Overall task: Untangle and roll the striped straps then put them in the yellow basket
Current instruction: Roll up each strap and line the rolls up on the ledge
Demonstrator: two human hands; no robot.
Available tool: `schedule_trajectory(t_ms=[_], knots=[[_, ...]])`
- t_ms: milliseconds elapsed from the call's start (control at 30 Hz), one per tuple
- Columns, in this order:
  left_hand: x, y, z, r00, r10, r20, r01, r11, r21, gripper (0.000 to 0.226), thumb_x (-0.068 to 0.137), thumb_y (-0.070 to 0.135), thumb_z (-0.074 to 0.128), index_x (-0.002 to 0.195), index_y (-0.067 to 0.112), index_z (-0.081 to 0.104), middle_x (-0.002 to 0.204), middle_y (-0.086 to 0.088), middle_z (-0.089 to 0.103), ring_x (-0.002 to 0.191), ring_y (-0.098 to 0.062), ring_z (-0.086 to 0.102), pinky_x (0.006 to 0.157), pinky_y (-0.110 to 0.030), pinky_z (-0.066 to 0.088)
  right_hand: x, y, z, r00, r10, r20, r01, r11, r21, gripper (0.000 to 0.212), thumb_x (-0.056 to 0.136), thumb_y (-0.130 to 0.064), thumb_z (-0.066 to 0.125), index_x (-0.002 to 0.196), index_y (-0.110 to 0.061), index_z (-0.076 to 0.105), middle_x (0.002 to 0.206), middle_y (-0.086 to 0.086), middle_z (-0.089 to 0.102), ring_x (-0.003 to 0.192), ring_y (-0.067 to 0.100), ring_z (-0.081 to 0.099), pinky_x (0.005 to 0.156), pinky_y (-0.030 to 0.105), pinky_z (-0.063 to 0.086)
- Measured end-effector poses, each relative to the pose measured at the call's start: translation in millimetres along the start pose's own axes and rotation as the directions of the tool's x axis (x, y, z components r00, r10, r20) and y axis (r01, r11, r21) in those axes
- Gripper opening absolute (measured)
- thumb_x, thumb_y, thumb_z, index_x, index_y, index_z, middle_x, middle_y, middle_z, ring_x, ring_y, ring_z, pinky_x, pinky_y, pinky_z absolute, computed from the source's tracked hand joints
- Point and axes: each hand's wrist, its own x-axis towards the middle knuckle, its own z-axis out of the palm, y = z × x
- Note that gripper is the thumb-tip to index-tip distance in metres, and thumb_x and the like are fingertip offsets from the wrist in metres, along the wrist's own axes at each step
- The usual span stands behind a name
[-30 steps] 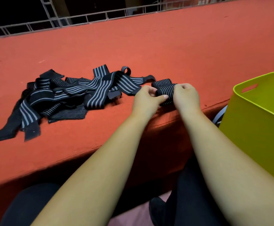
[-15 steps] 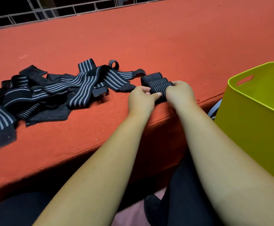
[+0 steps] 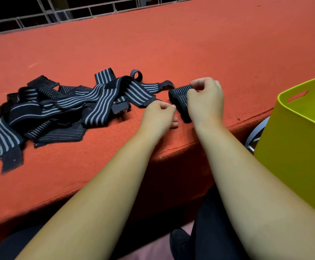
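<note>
The roll [image 3: 179, 102] is black with thin grey lines and is wound up tight. It lies on the red mat [image 3: 190, 44], right at the right hand [image 3: 206, 104]. The fingers of that hand curl round it and hold it, and they hide part of it. The left hand [image 3: 157, 117] has its fingers bent in, with the tips just left of the roll. I cannot tell if they pinch it.

The mat is wide and fuzzy, and its front edge runs under both wrists. Far past the fingers, a metal rail [image 3: 59, 12] stands in front of a dark room.

Left of the left fingers lies a messy heap of straps [image 3: 68, 107], twisted over each other. Right of the right fingers, lower down, stands the basket [image 3: 293, 156], which is yellow-green with a handle hole. The bare arms cover part of the mat's edge.
</note>
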Motion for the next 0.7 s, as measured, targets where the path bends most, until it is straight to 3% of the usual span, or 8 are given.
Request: schedule_trajectory(t_ms=[67, 167, 233, 400, 500, 567, 633, 700], knots=[[-3, 8, -18, 0.998, 0.024, -0.055, -0.018, 0.992, 0.124, 0.013, 0.099, 0.013, 0.055, 0.104, 0.013, 0.068, 0.085, -0.009, 0.073, 0.067, -0.020, 0.074, 0.069, -0.040, 0.067, -5, -6, 12, 0.999, -0.034, 0.030, 0.033, 0.998, 0.062, 0.023, 0.088, -0.009, 0.060, 0.093, -0.029, 0.069, 0.107, -0.006, 0.064, 0.110, 0.022, 0.062, 0.096, 0.031, 0.046], [-8, 16, -49, 0.991, 0.074, -0.111, -0.045, 0.969, 0.242, 0.020, 0.092, 0.021, 0.056, 0.105, 0.028, 0.070, 0.088, -0.004, 0.079, 0.069, -0.022, 0.076, 0.069, -0.040, 0.064, -13, -18, 33, 0.992, -0.081, 0.096, 0.072, 0.993, 0.096, 0.021, 0.088, -0.008, 0.062, 0.093, -0.025, 0.074, 0.105, -0.003, 0.069, 0.099, 0.013, 0.062, 0.092, 0.027, 0.045], [-10, 20, -67, 0.984, 0.095, -0.152, -0.057, 0.971, 0.232, 0.021, 0.092, 0.022, 0.056, 0.105, 0.029, 0.071, 0.091, 0.000, 0.079, 0.077, -0.021, 0.079, 0.070, -0.044, 0.065, -20, -26, 49, 0.984, -0.096, 0.148, 0.081, 0.991, 0.105, 0.020, 0.089, -0.009, 0.062, 0.093, -0.025, 0.075, 0.106, -0.004, 0.071, 0.100, 0.012, 0.063, 0.093, 0.027, 0.047], [-9, 20, -112, 0.955, 0.144, -0.260, -0.111, 0.984, 0.138, 0.022, 0.093, 0.008, 0.059, 0.103, 0.021, 0.073, 0.095, -0.006, 0.078, 0.072, -0.011, 0.072, 0.060, -0.034, 0.059, -38, -48, 86, 0.956, -0.069, 0.284, 0.014, 0.982, 0.189, 0.021, 0.088, -0.011, 0.063, 0.094, -0.026, 0.076, 0.104, -0.007, 0.075, 0.099, 0.010, 0.068, 0.093, 0.031, 0.053], [-9, 15, -151, 0.929, 0.169, -0.331, -0.088, 0.965, 0.246, 0.017, 0.089, 0.016, 0.065, 0.098, 0.027, 0.073, 0.092, 0.005, 0.077, 0.083, -0.015, 0.074, 0.078, -0.043, 0.065, -55, -65, 106, 0.933, -0.109, 0.342, 0.018, 0.966, 0.259, 0.020, 0.089, -0.009, 0.064, 0.096, -0.023, 0.077, 0.099, -0.010, 0.076, 0.096, 0.008, 0.069, 0.091, 0.027, 0.053], [-14, 9, -180, 0.902, 0.209, -0.377, -0.045, 0.916, 0.399, 0.019, 0.090, 0.014, 0.065, 0.103, 0.026, 0.072, 0.096, 0.007, 0.076, 0.092, -0.017, 0.073, 0.088, -0.039, 0.060, -68, -76, 123, 0.911, -0.145, 0.387, 0.029, 0.956, 0.291, 0.020, 0.090, -0.009, 0.064, 0.098, -0.023, 0.076, 0.097, -0.011, 0.076, 0.095, 0.007, 0.069, 0.090, 0.027, 0.053], [-22, 6, -207, 0.915, 0.154, -0.372, 0.049, 0.875, 0.482, 0.030, 0.087, 0.008, 0.062, 0.112, 0.023, 0.068, 0.101, 0.004, 0.074, 0.094, -0.023, 0.073, 0.084, -0.042, 0.061, -83, -86, 140, 0.887, -0.205, 0.413, 0.083, 0.952, 0.294, 0.023, 0.089, -0.007, 0.061, 0.097, -0.022, 0.076, 0.098, -0.008, 0.076, 0.096, 0.011, 0.069, 0.092, 0.031, 0.054], [-28, -1, -235, 0.966, -0.002, -0.259, 0.153, 0.811, 0.565, 0.043, 0.082, 0.010, 0.066, 0.124, 0.020, 0.061, 0.106, -0.004, 0.072, 0.090, -0.026, 0.074, 0.077, -0.045, 0.064, -97, -98, 156, 0.852, -0.274, 0.447, 0.160, 0.948, 0.276, 0.029, 0.087, -0.001, 0.056, 0.097, -0.019, 0.077, 0.102, -0.003, 0.075, 0.101, 0.015, 0.068, 0.096, 0.031, 0.051]])
